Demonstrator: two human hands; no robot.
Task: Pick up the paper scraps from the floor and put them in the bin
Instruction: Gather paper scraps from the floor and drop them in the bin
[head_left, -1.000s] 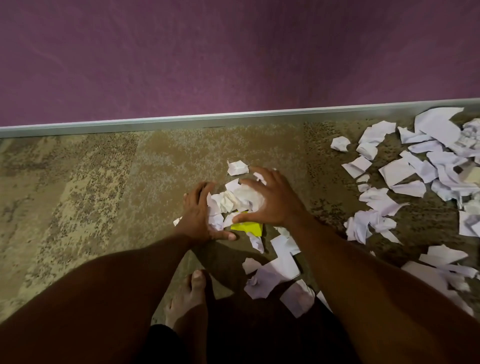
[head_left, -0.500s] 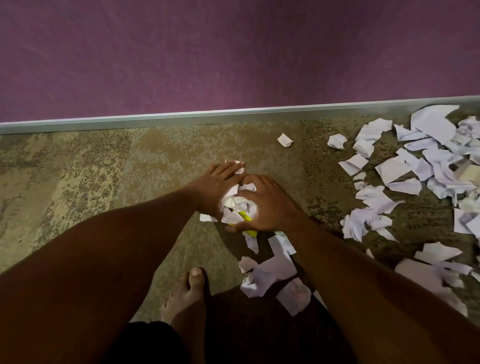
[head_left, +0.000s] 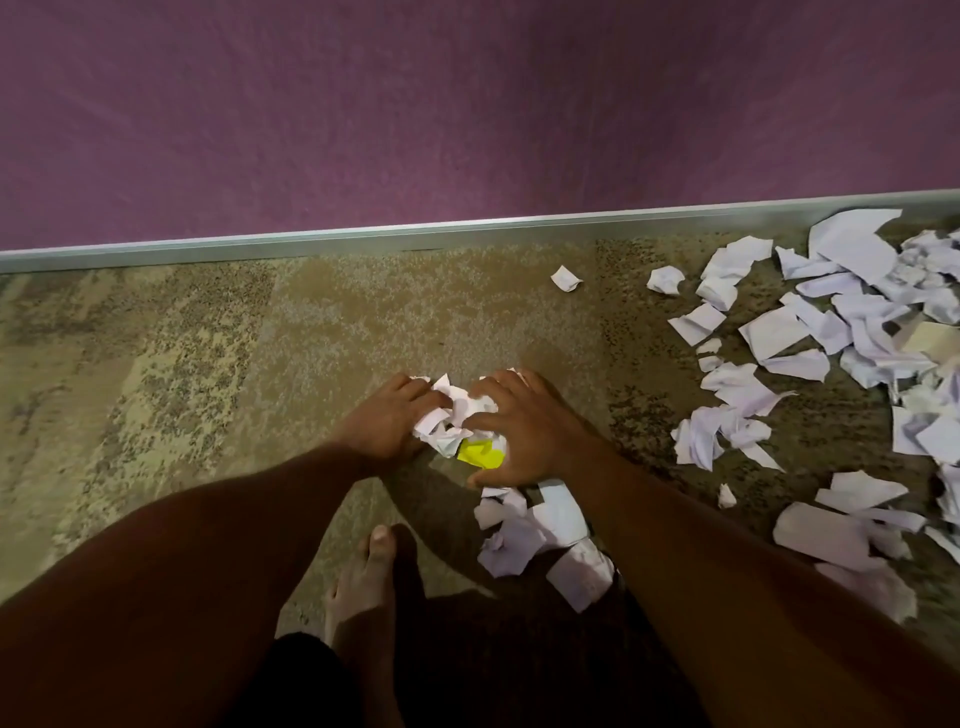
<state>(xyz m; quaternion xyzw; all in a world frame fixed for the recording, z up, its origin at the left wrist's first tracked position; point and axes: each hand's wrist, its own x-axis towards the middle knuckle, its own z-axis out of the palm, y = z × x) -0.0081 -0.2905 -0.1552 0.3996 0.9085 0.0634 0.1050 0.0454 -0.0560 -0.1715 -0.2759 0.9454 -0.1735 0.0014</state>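
Observation:
A small heap of white paper scraps (head_left: 454, 415) with one yellow scrap (head_left: 480, 452) lies on the carpet between my hands. My left hand (head_left: 387, 421) cups the heap from the left, fingers curled onto the paper. My right hand (head_left: 524, 423) covers it from the right, fingers bent over the scraps and thumb below the yellow piece. More white scraps (head_left: 530, 530) lie just under my right forearm. A large scatter of scraps (head_left: 831, 332) fills the right side. No bin is in view.
A purple wall with a grey skirting board (head_left: 363, 241) runs across the back. My bare foot (head_left: 363, 587) stands on the patterned brown carpet (head_left: 208, 364) below my hands. Single scraps (head_left: 565, 278) lie near the skirting.
My left hand drew back from its reach over the heap to the left side of it. Both hands have pressed the scraps into a tighter bunch.

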